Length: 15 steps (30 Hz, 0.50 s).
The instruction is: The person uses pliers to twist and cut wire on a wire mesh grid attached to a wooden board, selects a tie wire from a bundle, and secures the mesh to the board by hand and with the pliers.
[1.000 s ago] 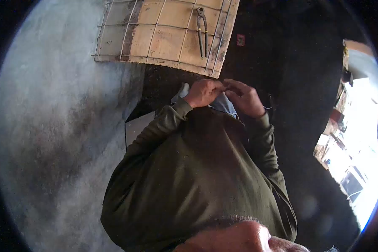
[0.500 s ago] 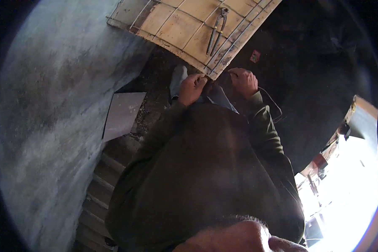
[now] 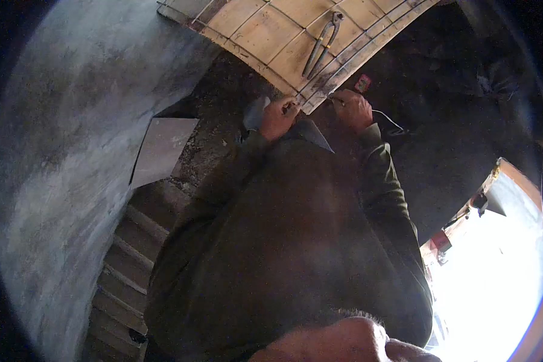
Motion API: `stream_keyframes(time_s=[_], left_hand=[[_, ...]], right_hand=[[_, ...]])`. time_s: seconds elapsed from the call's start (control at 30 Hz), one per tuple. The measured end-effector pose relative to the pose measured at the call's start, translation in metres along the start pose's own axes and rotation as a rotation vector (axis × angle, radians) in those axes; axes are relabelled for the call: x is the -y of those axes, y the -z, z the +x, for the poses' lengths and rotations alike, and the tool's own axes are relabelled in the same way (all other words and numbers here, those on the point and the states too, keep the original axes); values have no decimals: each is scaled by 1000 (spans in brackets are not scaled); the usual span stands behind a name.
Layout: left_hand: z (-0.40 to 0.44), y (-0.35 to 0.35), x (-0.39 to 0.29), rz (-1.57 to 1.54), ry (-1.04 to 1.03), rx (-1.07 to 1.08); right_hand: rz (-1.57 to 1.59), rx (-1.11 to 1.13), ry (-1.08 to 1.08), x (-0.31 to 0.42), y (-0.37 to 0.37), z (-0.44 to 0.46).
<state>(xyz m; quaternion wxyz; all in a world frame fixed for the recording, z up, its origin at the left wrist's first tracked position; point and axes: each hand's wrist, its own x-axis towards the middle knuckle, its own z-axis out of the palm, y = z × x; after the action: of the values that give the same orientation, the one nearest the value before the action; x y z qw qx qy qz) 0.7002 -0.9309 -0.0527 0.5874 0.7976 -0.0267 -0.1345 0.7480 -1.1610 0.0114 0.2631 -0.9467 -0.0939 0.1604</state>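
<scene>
A wooden board (image 3: 283, 36) with a grid of thin metal rods (image 3: 288, 51) on it reaches down from the top of the view to a corner. My left hand (image 3: 277, 119) is at the left of that corner, fingers pinched close to the rod ends; what they hold is too small to make out. Right of the corner, my right hand (image 3: 354, 111) is closed on a thin wire (image 3: 387, 118), whose loose end trails out to the right. End-cutting pincers (image 3: 323, 46) with dark handles lie on the grid, touched by neither hand.
A rough plastered wall (image 3: 84, 120) runs along the left. Against it leans a pale flat panel (image 3: 164, 149), with steps (image 3: 127, 250) below. A small red packet (image 3: 362, 83) lies on the dark floor. Bright light comes from the lower right.
The board and pincers appear slightly farther right and higher as the view shifts. My right hand has come a little higher, and the wire behind it now lies flatter and looks brighter.
</scene>
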Motion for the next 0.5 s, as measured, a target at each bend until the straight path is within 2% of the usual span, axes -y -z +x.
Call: stream_keyframes(time_s=[0.13,0.2,0.3,0.43,0.5], left_hand=[[-3,-5,-5,-124,160,-67],[-2,-7,0,-477,320,-3],[-3,-10,3,-591,404,-9],[-3,-11,0,-637,400,-46],[-3,-11,-2,-478,394,-53]], right_hand=[[31,6,82,-13,-20,7],[0,6,82,-13,-25,8],[48,9,74,-6,-30,10],[94,35,137,-10,-41,15],[117,-33,225,-7,-46,17]])
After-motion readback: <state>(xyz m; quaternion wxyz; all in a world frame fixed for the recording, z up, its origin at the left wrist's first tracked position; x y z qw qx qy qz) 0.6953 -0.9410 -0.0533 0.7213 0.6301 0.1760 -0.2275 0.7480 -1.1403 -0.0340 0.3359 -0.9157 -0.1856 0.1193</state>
